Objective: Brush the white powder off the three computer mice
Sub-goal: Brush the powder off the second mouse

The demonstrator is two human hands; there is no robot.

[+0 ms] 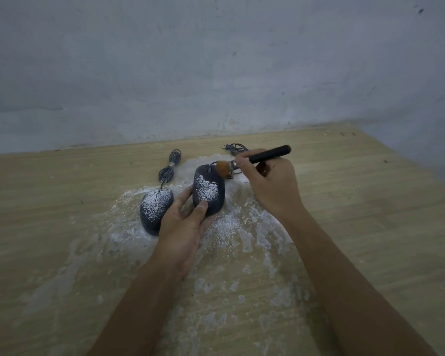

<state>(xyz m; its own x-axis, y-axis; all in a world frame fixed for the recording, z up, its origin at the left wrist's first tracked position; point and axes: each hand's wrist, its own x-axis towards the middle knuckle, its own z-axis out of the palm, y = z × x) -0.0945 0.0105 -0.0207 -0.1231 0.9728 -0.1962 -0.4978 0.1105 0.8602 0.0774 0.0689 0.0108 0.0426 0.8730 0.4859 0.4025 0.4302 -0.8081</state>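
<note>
Two dark wired mice show on the wooden table. The middle mouse [209, 191] is tilted up, white powder across its middle and left side, its far right part dark. My left hand [184, 224] grips its near end, thumb on top. My right hand [270, 183] holds a black-handled brush [262, 156]; the brown bristles touch the mouse's far right end by the scroll wheel. The left mouse [154, 210] lies flat beside my left hand, its top dusted white. A third mouse cannot be seen; my right hand may be hiding it.
White powder [237, 237] is smeared over the wooden table [62, 201] around and in front of the mice. A coiled cable [170, 167] lies behind the left mouse, another with a USB plug [235, 148] near the grey wall [216, 73].
</note>
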